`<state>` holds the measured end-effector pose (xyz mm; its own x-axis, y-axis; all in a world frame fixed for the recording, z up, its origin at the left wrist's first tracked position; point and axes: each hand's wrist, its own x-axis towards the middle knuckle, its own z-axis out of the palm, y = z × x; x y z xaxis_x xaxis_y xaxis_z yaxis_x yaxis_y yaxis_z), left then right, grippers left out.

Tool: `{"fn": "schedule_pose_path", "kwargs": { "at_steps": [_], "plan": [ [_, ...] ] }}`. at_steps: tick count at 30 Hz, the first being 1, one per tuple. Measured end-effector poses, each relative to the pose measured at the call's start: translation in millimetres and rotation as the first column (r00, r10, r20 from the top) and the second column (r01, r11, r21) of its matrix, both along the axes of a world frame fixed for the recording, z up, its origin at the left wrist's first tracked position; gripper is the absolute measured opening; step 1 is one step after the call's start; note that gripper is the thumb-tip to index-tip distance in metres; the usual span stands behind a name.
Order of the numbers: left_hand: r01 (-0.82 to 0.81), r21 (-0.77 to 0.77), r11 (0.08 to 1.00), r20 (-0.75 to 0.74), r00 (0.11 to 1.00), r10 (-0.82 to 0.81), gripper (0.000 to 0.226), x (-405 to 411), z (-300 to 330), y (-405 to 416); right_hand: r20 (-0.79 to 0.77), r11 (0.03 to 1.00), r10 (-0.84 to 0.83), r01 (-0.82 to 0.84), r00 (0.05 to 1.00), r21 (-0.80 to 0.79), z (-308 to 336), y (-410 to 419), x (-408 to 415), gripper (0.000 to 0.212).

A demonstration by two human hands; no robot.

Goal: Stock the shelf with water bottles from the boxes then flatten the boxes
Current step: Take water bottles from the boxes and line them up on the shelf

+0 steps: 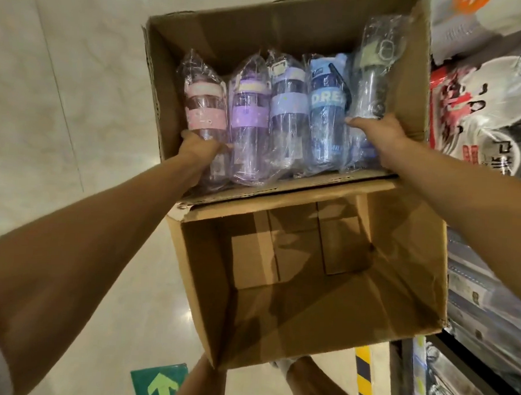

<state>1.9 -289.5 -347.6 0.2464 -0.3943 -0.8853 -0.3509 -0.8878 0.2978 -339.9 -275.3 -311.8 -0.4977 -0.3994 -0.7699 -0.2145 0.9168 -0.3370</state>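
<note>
Two open cardboard boxes stand on the floor in front of me. The far box (207, 24) holds several plastic-wrapped water bottles lying side by side: pink (205, 105), purple (249, 122), lilac (286, 115), blue (327, 119) and a dark one (373, 80) at the right. My left hand (198, 151) grips the lower end of the pink bottle. My right hand (378, 133) reaches over the box's near edge and holds the bottom of the dark bottle. The near box (413, 293) has only flat cardboard pieces on its bottom.
Shelving with wrapped goods (489, 117) runs along the right side, close to both boxes. Pale tiled floor (63, 99) lies to the left. A green arrow sticker (160, 382) and a yellow-black striped post (365, 378) sit near my legs (203, 380).
</note>
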Motion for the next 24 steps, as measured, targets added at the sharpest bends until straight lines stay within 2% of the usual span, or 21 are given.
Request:
{"fn": "schedule_pose_path", "kwargs": {
  "at_steps": [4,8,13,15,17,19,21,24],
  "plan": [
    [-0.016,-0.032,0.999,0.006,1.000,0.016,0.087,-2.5,0.7,-1.6,0.026,0.999,-0.032,0.032,0.999,-0.003,-0.8,0.5,-0.8,0.100],
    [-0.026,-0.054,0.998,0.010,1.000,0.027,0.092,-3.6,12.7,1.0,0.040,0.998,-0.023,0.025,0.999,-0.052,9.9,2.3,-1.6,0.109],
    [0.000,-0.089,0.996,-0.030,1.000,-0.003,0.078,-2.7,61.4,4.0,0.088,0.990,-0.016,0.028,0.996,-0.136,57.6,9.5,0.6,0.111],
    [0.013,-0.125,0.992,-0.061,0.998,-0.021,0.085,-3.3,94.4,4.0,0.125,0.983,-0.021,0.043,0.992,-0.177,90.6,13.7,4.8,0.112],
    [0.010,-0.149,0.989,-0.107,0.994,-0.026,0.105,-5.1,131.7,4.9,0.142,0.978,-0.032,0.060,0.989,-0.199,123.7,17.2,7.6,0.117],
    [0.031,-0.180,0.983,-0.125,0.991,-0.054,0.113,-4.1,159.5,8.5,0.181,0.971,-0.025,0.067,0.983,-0.230,167.1,22.2,15.8,0.097],
    [0.087,-0.196,0.977,-0.156,0.981,-0.119,0.106,-9.3,205.3,15.9,0.242,0.962,-0.044,0.106,0.969,-0.252,213.9,31.9,23.5,0.083],
    [0.158,-0.259,0.953,-0.222,0.950,-0.218,0.062,-26.9,298.4,30.7,0.312,0.939,-0.106,0.198,0.944,-0.281,290.0,55.7,33.2,0.064]
  ]
}}
